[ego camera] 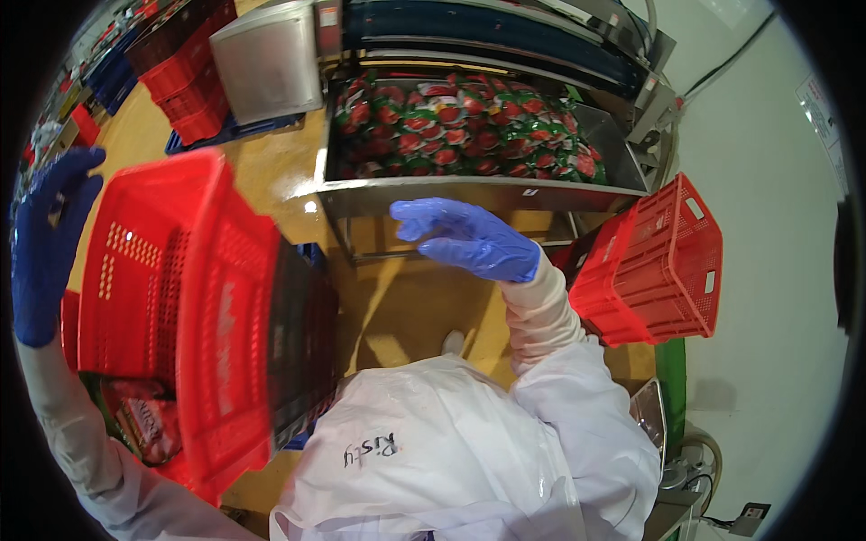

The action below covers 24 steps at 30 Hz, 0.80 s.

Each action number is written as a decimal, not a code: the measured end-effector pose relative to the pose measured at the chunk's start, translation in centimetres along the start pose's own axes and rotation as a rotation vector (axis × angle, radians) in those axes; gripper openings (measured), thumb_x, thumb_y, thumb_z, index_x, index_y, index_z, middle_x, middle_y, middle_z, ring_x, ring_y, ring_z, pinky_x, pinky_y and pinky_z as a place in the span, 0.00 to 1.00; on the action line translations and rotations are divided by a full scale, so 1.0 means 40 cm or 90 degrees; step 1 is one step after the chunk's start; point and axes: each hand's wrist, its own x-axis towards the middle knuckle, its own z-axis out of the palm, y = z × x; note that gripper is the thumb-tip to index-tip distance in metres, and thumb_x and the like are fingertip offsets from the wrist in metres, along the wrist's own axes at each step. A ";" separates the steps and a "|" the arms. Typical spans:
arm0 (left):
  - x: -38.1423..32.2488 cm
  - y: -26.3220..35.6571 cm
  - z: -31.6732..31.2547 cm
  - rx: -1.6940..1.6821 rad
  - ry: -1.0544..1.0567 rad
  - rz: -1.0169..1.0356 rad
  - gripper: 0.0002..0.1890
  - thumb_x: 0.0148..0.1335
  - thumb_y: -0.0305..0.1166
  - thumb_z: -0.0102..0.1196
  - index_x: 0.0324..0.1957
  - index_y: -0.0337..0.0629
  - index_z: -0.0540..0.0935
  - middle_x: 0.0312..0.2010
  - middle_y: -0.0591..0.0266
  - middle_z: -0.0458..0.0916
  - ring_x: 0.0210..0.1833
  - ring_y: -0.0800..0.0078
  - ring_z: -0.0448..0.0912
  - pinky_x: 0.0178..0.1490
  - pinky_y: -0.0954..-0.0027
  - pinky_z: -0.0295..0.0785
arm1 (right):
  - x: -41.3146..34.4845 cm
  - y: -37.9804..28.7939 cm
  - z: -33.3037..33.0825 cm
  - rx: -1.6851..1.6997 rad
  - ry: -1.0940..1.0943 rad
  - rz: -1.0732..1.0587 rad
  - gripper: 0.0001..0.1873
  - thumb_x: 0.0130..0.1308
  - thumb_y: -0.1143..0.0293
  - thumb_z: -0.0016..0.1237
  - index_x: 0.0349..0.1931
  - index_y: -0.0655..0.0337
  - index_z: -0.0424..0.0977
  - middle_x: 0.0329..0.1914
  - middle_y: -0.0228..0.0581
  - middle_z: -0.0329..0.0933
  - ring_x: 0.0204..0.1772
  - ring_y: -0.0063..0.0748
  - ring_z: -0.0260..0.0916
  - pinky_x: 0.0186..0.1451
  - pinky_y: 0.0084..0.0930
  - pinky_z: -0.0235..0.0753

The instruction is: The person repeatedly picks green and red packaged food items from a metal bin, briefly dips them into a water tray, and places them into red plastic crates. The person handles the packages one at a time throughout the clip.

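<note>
My left hand (51, 247), in a dark blue glove, is at the far left beside a red plastic crate (233, 324). Its fingers are apart and hold nothing; whether it touches the crate's outer side cannot be told. Inside that crate, at the near end, lies a printed plastic packet (145, 422). My right hand (473, 240), gloved in lighter blue, hangs in the air with fingers and thumb apart and nothing between them. Beyond it a stainless steel trough (473, 182) is heaped with red and green plastic packets (446, 128).
Stacked red crates (653, 270) stand at the right by the white wall (758, 270). A machine with a dark blue belt (494, 30) is behind the trough. More red crates (189, 95) and a steel box (267, 67) are at the upper left on a blue pallet (233, 132).
</note>
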 end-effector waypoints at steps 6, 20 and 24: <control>0.280 0.424 0.288 -0.155 -0.091 0.081 0.11 0.55 0.26 0.56 0.42 0.40 0.79 0.33 0.67 0.78 0.35 0.79 0.73 0.41 0.76 0.65 | -0.261 0.056 -0.396 0.028 0.209 0.065 0.23 0.63 0.68 0.46 0.58 0.62 0.61 0.50 0.34 0.68 0.52 0.23 0.65 0.53 0.21 0.67; 0.589 0.583 1.076 -0.562 -0.446 -0.088 0.22 0.57 0.32 0.57 0.54 0.43 0.71 0.35 0.69 0.75 0.36 0.82 0.70 0.43 0.77 0.67 | -0.393 0.228 -1.038 0.129 0.483 0.169 0.22 0.65 0.63 0.42 0.58 0.58 0.60 0.44 0.32 0.70 0.49 0.26 0.68 0.51 0.27 0.69; 0.725 0.652 1.349 -0.677 -0.561 -0.105 0.25 0.58 0.34 0.56 0.57 0.38 0.67 0.44 0.62 0.74 0.44 0.77 0.72 0.49 0.75 0.67 | -0.310 0.243 -1.173 0.104 0.555 0.186 0.22 0.65 0.63 0.42 0.58 0.58 0.61 0.48 0.33 0.69 0.51 0.25 0.66 0.52 0.27 0.68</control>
